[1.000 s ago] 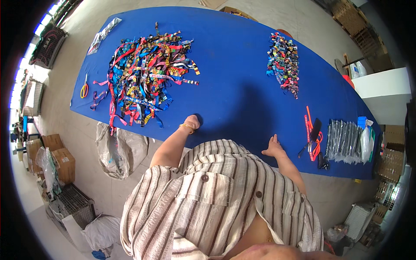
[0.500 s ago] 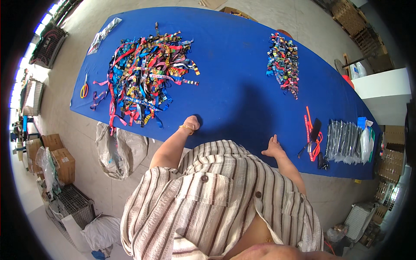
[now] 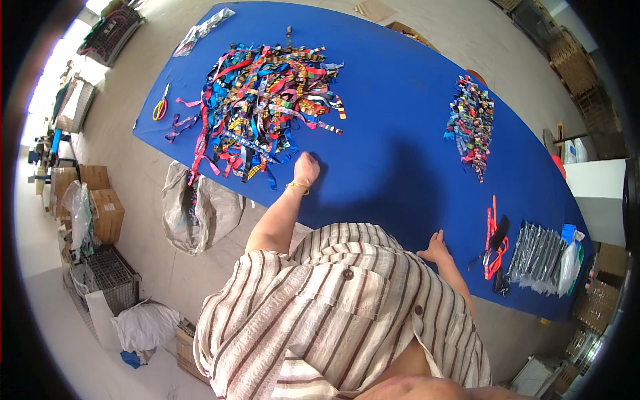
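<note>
My left hand (image 3: 306, 170) is curled into a fist on the blue cloth of the table, just right of the near edge of a pile of colourful patterned straps (image 3: 257, 107). Nothing shows in its fingers. My right hand (image 3: 435, 248) rests by the table's near edge with its fingers apart and nothing in them. The closest things to it are a red strap (image 3: 489, 243) and a black flat piece (image 3: 499, 233) on its right. Farther back on the right, a narrow stack of small, many-coloured folded straps (image 3: 471, 127) lies on the cloth.
Yellow-handled scissors (image 3: 160, 109) and a clear plastic bag (image 3: 203, 31) lie left of the pile. Several plastic-wrapped black items (image 3: 537, 259) sit at the table's right end. A whitish sack (image 3: 207, 210) stands on the floor below the left edge, near cardboard boxes (image 3: 107, 213).
My view has turned, so the table sits tilted and farther right. My left hand has moved forward, closer to the pile of straps. My right hand stays by the near edge.
</note>
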{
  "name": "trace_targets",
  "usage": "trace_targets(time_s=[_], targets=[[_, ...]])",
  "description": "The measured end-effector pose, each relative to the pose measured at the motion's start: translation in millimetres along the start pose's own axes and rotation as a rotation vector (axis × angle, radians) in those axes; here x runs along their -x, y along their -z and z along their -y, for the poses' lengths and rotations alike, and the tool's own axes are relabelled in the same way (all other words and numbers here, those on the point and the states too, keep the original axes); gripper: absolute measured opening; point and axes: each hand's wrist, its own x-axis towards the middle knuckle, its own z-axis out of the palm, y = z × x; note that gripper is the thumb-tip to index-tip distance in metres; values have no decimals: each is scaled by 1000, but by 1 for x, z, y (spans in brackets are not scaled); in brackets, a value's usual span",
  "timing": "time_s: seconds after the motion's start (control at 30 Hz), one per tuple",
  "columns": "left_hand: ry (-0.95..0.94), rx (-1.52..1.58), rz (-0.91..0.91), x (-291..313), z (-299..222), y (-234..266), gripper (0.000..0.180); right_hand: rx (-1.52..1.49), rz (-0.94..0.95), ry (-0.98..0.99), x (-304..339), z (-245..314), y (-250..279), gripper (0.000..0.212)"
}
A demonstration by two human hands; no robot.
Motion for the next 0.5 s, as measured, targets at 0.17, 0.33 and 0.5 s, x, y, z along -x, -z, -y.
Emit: trace_targets(time_s=[0.17,0.33,0.5], targets=[[4,25,-377,-52,9,41,15,18,3,17,-7,-2,-3,117],[14,19,-595,-77,19,85,11,26,-8,23,-13,-6,-6,118],[132,152,-745,-101,51,126,15,35,-3,29,-12,-3,-3,117]])
